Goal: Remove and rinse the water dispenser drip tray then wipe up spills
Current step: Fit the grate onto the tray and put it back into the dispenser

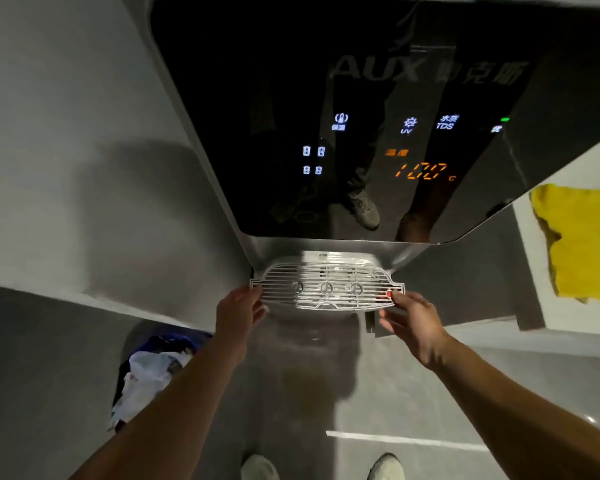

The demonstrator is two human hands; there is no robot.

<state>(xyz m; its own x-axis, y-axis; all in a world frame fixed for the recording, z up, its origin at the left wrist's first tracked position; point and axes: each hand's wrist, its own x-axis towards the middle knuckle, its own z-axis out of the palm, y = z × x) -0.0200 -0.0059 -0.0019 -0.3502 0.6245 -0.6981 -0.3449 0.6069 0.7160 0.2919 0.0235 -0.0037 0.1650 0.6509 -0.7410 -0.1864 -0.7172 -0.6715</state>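
The water dispenser (pixel 361 98) stands in front of me, its glossy black panel lit with icons and an orange 100 °C reading. Below the panel sits the drip tray (pixel 326 287), a silver slotted grille with a red float at its right end. My left hand (pixel 238 315) grips the tray's left end. My right hand (pixel 413 322) holds the right end, thumb beside the red float. The tray lies level in the dispenser's recess.
A yellow cloth (pixel 582 240) lies on a white counter (pixel 568 323) to the right. A blue bin (pixel 153 372) lined with a white plastic bag stands on the grey floor at the lower left. My shoes (pixel 385 467) show at the bottom edge.
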